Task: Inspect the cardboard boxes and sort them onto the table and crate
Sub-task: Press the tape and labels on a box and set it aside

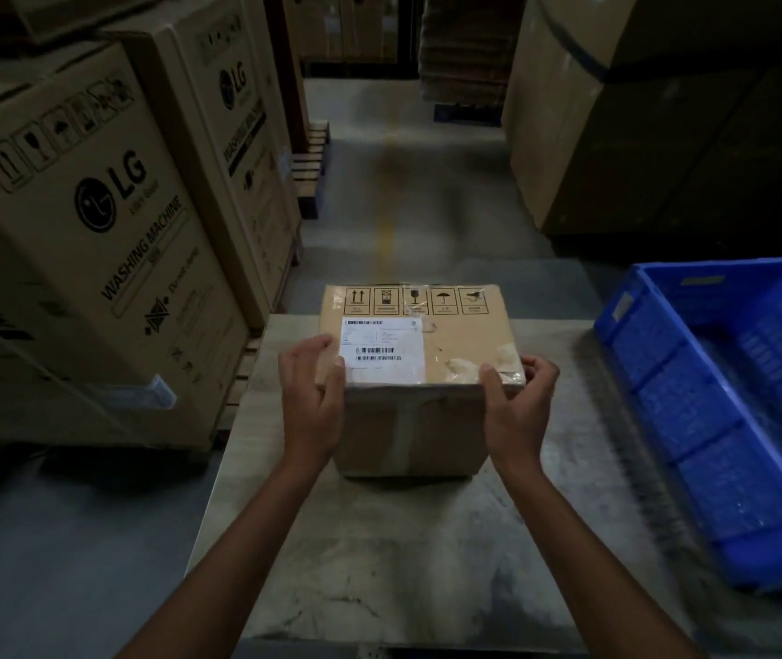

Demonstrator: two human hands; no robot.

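- Two tall washing-machine cartons [84, 259] stand at 9 to 10 o'clock, on the floor beyond the left edge of the table [379, 539].
- At the centre, slightly towards 12 o'clock, one cardboard box [455, 335] appears to sit on the table. Its wider side runs from 9 to 3 o'clock. A white barcode label [381, 349] and a row of handling symbols [415, 301] face up.
- The left hand [313, 397] holds the box's near left corner, with fingers curled against the left side and thumb at the top edge.
- The right hand [517, 406] holds the near right corner the same way, with thumb on the top edge and fingers wrapped round the right side. Both grips are as wide as the box, one at each end of its long side.
- A blue plastic crate [693, 420] lies at 3 o'clock of the box, near but apart from it. It runs lengthwise from about 11 to 5 o'clock.
- Judging by this, the box is being inspected. If it goes to the crate, it travels towards 3 o'clock with the right hand leading, as that hand is nearer. If it stays, it is already on the table.
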